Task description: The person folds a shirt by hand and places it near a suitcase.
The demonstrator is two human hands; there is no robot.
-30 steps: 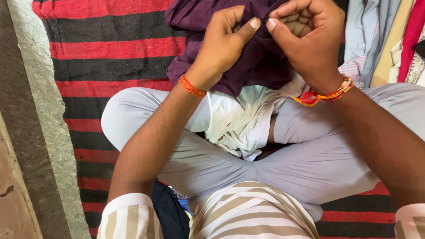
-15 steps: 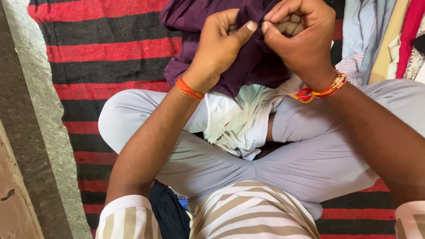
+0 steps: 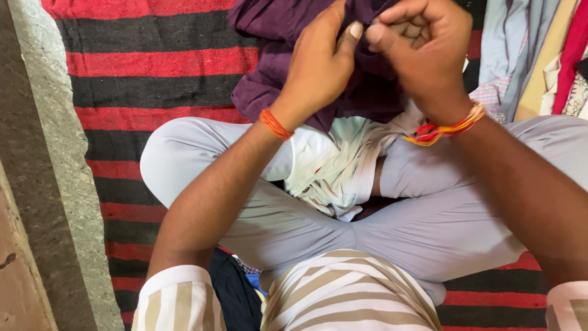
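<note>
Both hands are up at the top middle of the frame, thumbs almost meeting: my left hand (image 3: 318,64) is pinching a fold of the purple cloth (image 3: 275,67) between thumb and fingers, and my right hand (image 3: 422,52) is curled into a loose fist with its thumb pressed on the same bit of cloth, so both are closed on it. Can't tell what's inside that little pinch, too small to see. Starting nearest me, my striped shirt (image 3: 343,294) fills the bottom middle, then my crossed legs in light grey trousers (image 3: 429,227) across the centre. A crumpled white cloth (image 3: 331,165) sits in my lap, just under the purple one, which hangs over it and runs off the top edge. Orange thread band (image 3: 274,124) on my left wrist, red and yellow one (image 3: 444,130) on the right. Under everything is the red and black striped blanket (image 3: 141,79), a grey stone ledge (image 3: 55,184) runs down the left side, and a pile of folded clothes (image 3: 539,55) sits upper right.
</note>
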